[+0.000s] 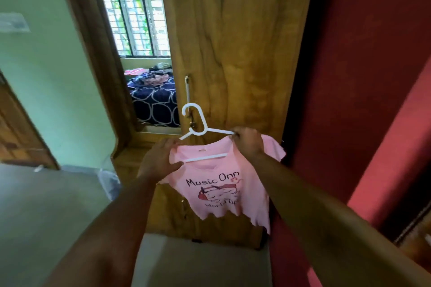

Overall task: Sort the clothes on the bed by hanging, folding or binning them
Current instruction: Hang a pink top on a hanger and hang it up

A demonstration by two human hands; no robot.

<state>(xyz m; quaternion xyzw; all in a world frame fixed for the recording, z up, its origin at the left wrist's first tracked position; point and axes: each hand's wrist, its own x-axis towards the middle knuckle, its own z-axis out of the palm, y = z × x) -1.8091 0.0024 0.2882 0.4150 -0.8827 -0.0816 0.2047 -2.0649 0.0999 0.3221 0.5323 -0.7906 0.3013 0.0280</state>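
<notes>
A small pink T-shirt (pixel 224 196) with dark "Music Onn" print hangs on a white plastic hanger (pixel 198 123) in front of a wooden wardrobe door (pixel 238 42). My left hand (pixel 161 161) grips the shirt's left shoulder over the hanger end. My right hand (pixel 247 142) pinches the right shoulder together with the hanger's right arm. The hanger's hook stands free above the shirt, close to the door's metal handle (pixel 187 91). A mirror on the wardrobe reflects the bed (pixel 154 102) with a pile of clothes (pixel 154 75) on it.
A red door or panel (pixel 363 77) stands open on the right. A green wall (pixel 46 77) is on the left, with grey floor (pixel 46 216) below. A clear plastic-lined bin (pixel 109 179) sits by the wardrobe's base. A barred window shows in the mirror.
</notes>
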